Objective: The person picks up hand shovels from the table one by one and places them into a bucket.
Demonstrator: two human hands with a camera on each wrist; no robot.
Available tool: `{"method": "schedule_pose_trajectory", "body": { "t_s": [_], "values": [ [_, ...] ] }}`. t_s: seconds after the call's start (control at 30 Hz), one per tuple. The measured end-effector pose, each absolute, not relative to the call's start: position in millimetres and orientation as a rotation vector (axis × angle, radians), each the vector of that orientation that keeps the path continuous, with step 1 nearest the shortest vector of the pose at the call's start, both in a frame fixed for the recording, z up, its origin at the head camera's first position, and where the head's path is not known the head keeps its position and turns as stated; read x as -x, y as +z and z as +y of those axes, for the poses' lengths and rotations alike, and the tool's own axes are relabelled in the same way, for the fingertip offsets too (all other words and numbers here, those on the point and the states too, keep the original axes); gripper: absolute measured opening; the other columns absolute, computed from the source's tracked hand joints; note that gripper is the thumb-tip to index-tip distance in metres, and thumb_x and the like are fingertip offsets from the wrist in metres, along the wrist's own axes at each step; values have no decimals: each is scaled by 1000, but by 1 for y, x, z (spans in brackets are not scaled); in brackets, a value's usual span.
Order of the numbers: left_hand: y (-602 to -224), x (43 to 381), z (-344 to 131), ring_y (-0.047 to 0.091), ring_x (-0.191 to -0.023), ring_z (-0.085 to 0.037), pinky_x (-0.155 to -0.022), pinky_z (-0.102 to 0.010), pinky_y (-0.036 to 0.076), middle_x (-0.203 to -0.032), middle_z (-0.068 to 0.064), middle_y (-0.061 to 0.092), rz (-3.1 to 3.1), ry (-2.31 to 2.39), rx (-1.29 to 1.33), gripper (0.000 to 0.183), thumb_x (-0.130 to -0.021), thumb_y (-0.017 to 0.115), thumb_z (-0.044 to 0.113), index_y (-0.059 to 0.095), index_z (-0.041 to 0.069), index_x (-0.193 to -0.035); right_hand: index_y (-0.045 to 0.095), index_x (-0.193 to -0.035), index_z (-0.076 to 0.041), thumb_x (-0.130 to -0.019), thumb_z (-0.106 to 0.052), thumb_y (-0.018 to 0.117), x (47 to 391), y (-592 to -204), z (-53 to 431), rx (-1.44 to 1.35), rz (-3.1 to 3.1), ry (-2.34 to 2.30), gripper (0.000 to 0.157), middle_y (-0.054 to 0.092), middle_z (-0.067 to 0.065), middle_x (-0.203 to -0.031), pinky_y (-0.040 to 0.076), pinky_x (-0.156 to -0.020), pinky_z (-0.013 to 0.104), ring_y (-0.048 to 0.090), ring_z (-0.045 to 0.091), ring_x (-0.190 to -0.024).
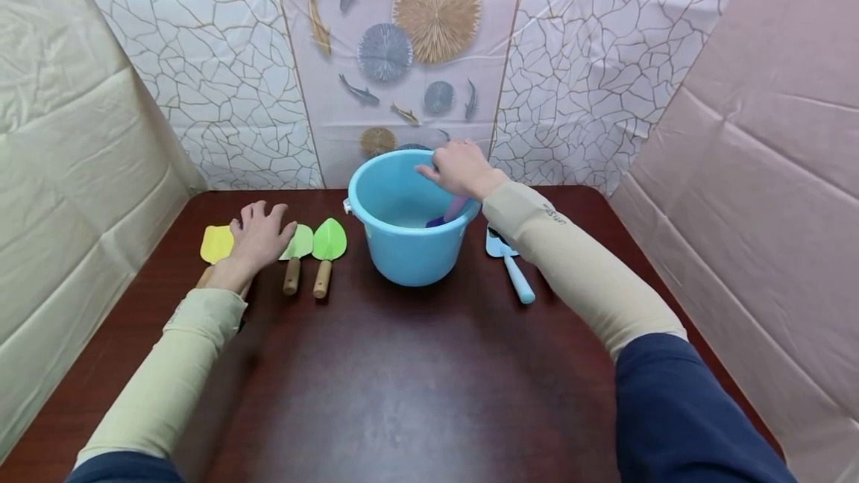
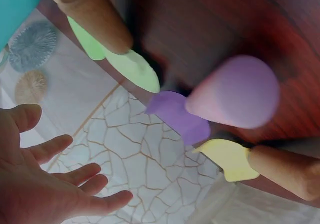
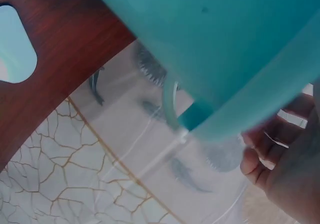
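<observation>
Fingers spread, my left hand (image 1: 255, 237) hovers above a purple trowel (image 2: 182, 115) with a lilac handle, mostly hidden by the hand in the head view. A yellow trowel (image 1: 216, 244) lies to its left, a pale green trowel (image 1: 300, 241) and a bright green trowel (image 1: 329, 240) to its right. My right hand (image 1: 461, 168) is over the right rim of a light blue bucket (image 1: 414, 256), thumb stretched out and fingers loosely bent. Below that hand, inside the bucket, another purple trowel (image 1: 456, 207) leans, its lilac handle against the wall.
Right of the bucket, a light blue trowel (image 1: 517, 278) lies on the dark wooden table (image 1: 376, 393), partly under my right forearm. A patterned cloth (image 1: 221, 80) hangs behind the table, with plain cloth at both sides.
</observation>
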State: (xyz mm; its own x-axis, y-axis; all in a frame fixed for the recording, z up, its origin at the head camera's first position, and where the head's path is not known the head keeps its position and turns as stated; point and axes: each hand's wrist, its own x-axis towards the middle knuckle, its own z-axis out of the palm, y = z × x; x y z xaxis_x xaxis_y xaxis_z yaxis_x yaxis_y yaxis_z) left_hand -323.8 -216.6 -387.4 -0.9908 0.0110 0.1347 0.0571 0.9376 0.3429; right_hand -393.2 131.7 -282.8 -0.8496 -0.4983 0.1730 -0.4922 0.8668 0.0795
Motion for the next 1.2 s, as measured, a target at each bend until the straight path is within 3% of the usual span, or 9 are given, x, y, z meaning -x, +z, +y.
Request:
{"method": "schedule_pose_trajectory", "body": {
  "t_s": [0.2, 0.4, 0.63, 0.8, 0.93, 1.13, 1.2],
  "values": [
    [-393, 317, -229, 14, -134, -54, -95, -73, 22, -146, -34, 21, -2968, -494, 26, 52, -100, 41, 30, 33, 3, -143, 62, -85, -12, -102, -50, 33, 396, -284, 152, -637, -2775, 117, 51, 61, 9, -85, 51, -72, 46, 62, 28, -86],
    [-403, 313, -245, 21, -127, -57, -90, -74, 24, -135, -37, 30, -2935, -346, -3, 50, -97, 44, 28, 34, -1, -138, 55, -90, -9, -103, -46, 29, 401, -291, 174, -566, -2650, 230, 47, 60, 12, -85, 49, -68, 46, 61, 31, -79],
    [-413, 308, -266, 25, -118, -59, -84, -76, 25, -120, -43, 35, -2901, -234, -133, 47, -96, 43, 25, 35, -9, -128, 49, -120, -6, -103, -50, 23, 403, -295, 194, -479, -2638, 279, 53, 64, 18, -102, 50, -70, 52, 63, 38, -87],
    [-416, 304, -273, 24, -120, -60, -86, -76, 25, -123, -45, 34, -2923, -270, -183, 49, -97, 39, 26, 33, -10, -131, 49, -118, -4, -103, -50, 23, 404, -298, 209, -433, -2643, 274, 54, 63, 17, -92, 49, -66, 49, 63, 37, -79],
    [-417, 303, -274, 26, -119, -59, -86, -76, 27, -124, -45, 33, -2939, -281, -225, 50, -97, 40, 27, 33, -11, -129, 48, -121, -3, -103, -49, 23, 406, -303, 221, -407, -2663, 282, 55, 62, 18, -95, 48, -68, 51, 62, 38, -83],
    [-419, 302, -276, 30, -115, -60, -85, -74, 31, -123, -46, 34, -2992, -263, -276, 55, -98, 39, 27, 32, -15, -133, 48, -104, -6, -103, -48, 24, 408, -314, 236, -348, -2689, 284, 49, 56, 15, -80, 43, -57, 46, 58, 36, -68],
    [-421, 301, -277, 32, -114, -61, -84, -73, 32, -122, -46, 34, -3008, -252, -280, 56, -98, 39, 27, 31, -15, -134, 47, -105, -6, -103, -48, 24, 408, -318, 241, -337, -2693, 278, 48, 56, 14, -77, 42, -54, 45, 58, 36, -66]
  ]
}}
